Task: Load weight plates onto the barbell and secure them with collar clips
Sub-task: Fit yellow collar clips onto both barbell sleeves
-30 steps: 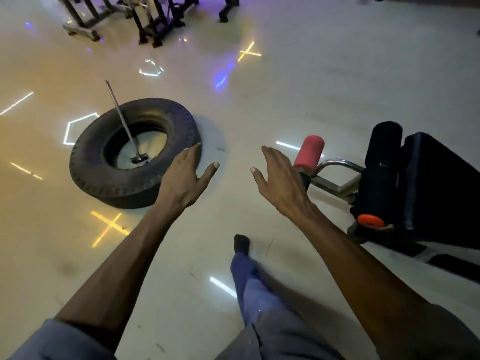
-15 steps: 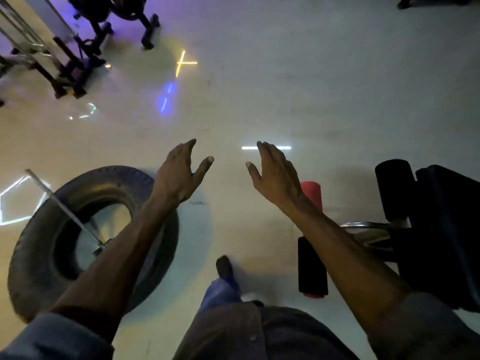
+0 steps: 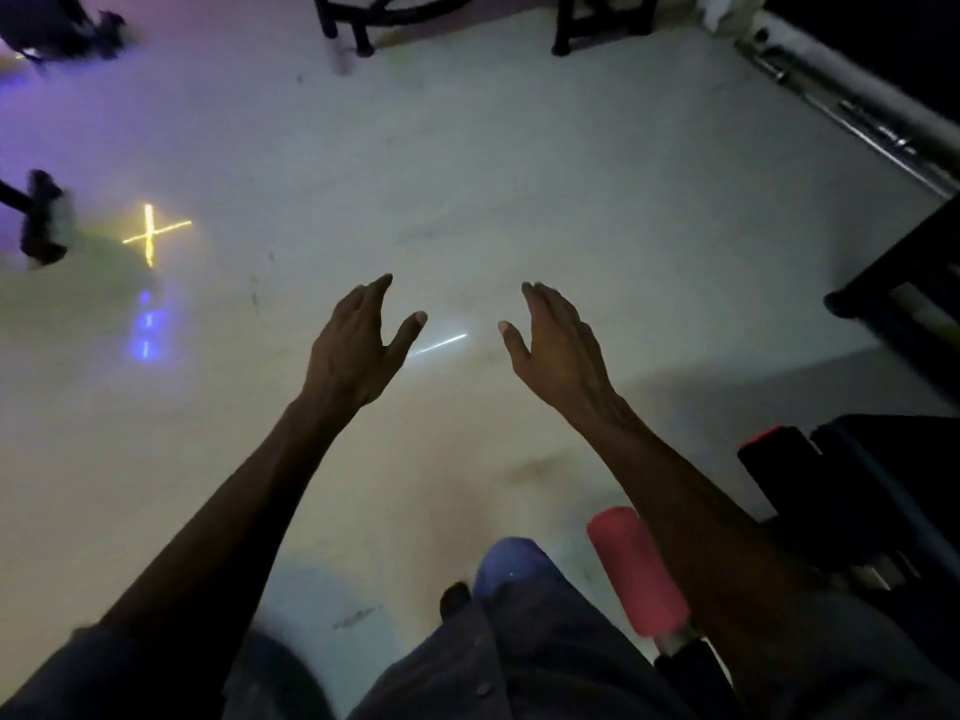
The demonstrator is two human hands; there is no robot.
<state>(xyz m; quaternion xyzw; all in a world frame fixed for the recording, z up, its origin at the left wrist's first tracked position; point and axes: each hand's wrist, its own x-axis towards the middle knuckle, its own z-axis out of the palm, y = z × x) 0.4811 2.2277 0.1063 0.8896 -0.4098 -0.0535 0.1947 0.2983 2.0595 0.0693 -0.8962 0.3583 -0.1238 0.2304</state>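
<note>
Barbell (image 3: 852,109) lies on the floor at the far upper right, a long metal bar running diagonally along the base of a dark wall, blurred and well apart from both hands. Whether any plates sit on it I cannot tell from this view.

Both hands are held out in front over the pale floor (image 3: 519,174), empty, with nothing between them. Left hand (image 3: 358,350) has its fingers loosely extended and slightly curled, thumb spread to the inside. Right hand (image 3: 558,356) mirrors it, fingers relaxed and apart, thumb pointing inward toward the left.

A red foam roller pad (image 3: 639,574) sits low on the right, beside the right forearm, joined to a dark bench (image 3: 857,491) further right. The person's knee (image 3: 514,569) in blue-grey trousers shows at the bottom centre. A yellow cross of light (image 3: 153,233) and a blue streak (image 3: 147,324) glow on the floor at left. Dark equipment legs (image 3: 353,28) stand at the top edge.
</note>
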